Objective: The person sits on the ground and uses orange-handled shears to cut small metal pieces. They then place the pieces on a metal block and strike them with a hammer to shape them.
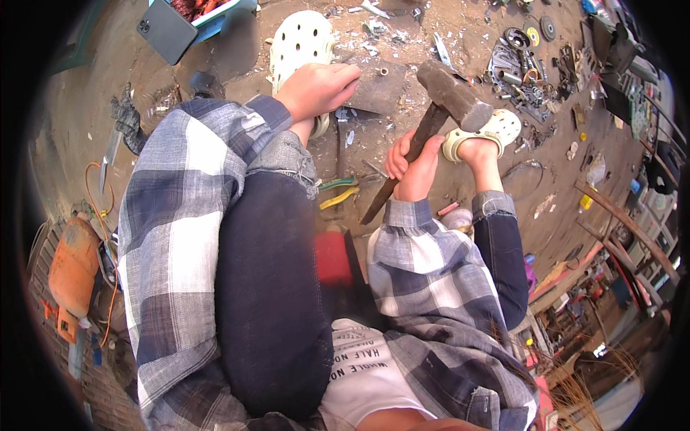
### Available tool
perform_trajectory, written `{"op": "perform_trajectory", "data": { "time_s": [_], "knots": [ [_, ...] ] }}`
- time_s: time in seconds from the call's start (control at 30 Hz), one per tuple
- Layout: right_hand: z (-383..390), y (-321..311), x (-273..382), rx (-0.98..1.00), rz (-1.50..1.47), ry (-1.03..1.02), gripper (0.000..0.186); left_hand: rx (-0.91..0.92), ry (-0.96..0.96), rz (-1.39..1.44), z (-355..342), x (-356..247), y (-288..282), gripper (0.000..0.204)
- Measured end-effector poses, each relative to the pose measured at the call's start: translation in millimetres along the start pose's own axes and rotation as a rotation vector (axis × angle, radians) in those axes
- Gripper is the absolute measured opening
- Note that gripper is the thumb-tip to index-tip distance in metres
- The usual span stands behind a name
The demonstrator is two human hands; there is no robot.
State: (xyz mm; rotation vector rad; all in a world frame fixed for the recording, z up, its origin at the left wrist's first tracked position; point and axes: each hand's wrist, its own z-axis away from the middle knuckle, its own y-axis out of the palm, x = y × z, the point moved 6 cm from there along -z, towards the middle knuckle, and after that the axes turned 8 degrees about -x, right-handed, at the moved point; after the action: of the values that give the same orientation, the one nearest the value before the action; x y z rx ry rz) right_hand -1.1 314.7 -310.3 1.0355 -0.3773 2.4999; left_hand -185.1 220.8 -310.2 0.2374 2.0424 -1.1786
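Observation:
My right hand grips the handle of a heavy sledgehammer, its rusty steel head raised at the right of centre. My left hand is closed over a cream clog and my ankle; whatever its curled fingers hold, if anything, is hidden. Just right of it lies a dark metal plate with a small ring on it. Pliers with yellow and green handles lie on the dirt ground between my legs.
Scattered metal parts lie upper right, and wooden frames stand at the right. An orange gas cylinder with a hose sits lower left. A knife and dark gloves lie left; a phone rests on a blue tray upper left.

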Motion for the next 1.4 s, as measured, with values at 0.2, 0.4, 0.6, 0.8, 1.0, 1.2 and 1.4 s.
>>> {"op": "perform_trajectory", "data": {
  "time_s": [0.2,0.4,0.6,0.8,1.0,1.2,1.4],
  "knots": [
    [7,17,44,0.317,0.425,-0.215,0.051,-0.025,0.002,0.052,-5,0,7,0.01],
    [7,17,50,0.395,0.501,-0.199,0.048,-0.061,-0.024,0.057,-3,1,-1,0.01],
    [0,14,63,0.528,0.587,-0.193,0.046,-0.059,-0.016,0.057,-6,4,7,0.01],
    [-31,-41,85,0.369,0.462,-0.151,0.044,-0.035,-0.034,0.047,-1,3,1,0.011],
    [-51,-125,24,-0.267,0.195,-0.046,0.043,-0.002,-0.063,0.007,-1,0,1,0.01],
    [-51,-124,-61,-0.543,0.211,-0.006,0.042,0.081,-0.083,-0.023,-4,-1,11,0.01],
    [-47,-85,-86,-0.685,0.632,-0.038,0.041,0.123,-0.082,-0.102,-7,-1,9,0.012]
  ]
}}
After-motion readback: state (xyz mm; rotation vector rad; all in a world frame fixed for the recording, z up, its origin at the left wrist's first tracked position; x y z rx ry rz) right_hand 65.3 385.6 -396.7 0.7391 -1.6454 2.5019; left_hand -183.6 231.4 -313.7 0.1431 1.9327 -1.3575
